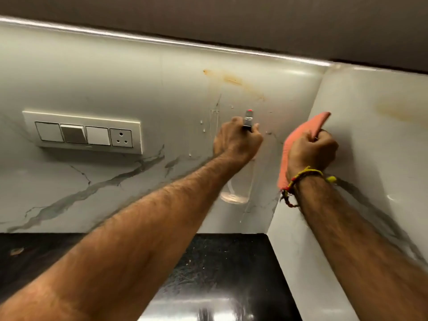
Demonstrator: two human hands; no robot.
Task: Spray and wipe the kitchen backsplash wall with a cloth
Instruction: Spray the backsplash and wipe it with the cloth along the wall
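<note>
My left hand (236, 142) grips the neck of a clear spray bottle (238, 186), whose grey nozzle with a red tip points at the backsplash wall (139, 84). Droplets and thin runs of liquid sit on the grey marble-look wall just beyond the nozzle. An orange-brown stain (231, 79) streaks the wall above them. My right hand (312, 151) holds a folded pink cloth (298, 133) raised close to the inner corner, a little apart from the wall. A yellow and red thread band circles my right wrist.
A white switch plate (85, 130) with three switches and a socket is set in the wall at left. A side wall (375, 144) meets the backsplash at the right corner and carries a faint yellowish mark. Below lies a black speckled countertop (220, 262). A dark cabinet underside runs overhead.
</note>
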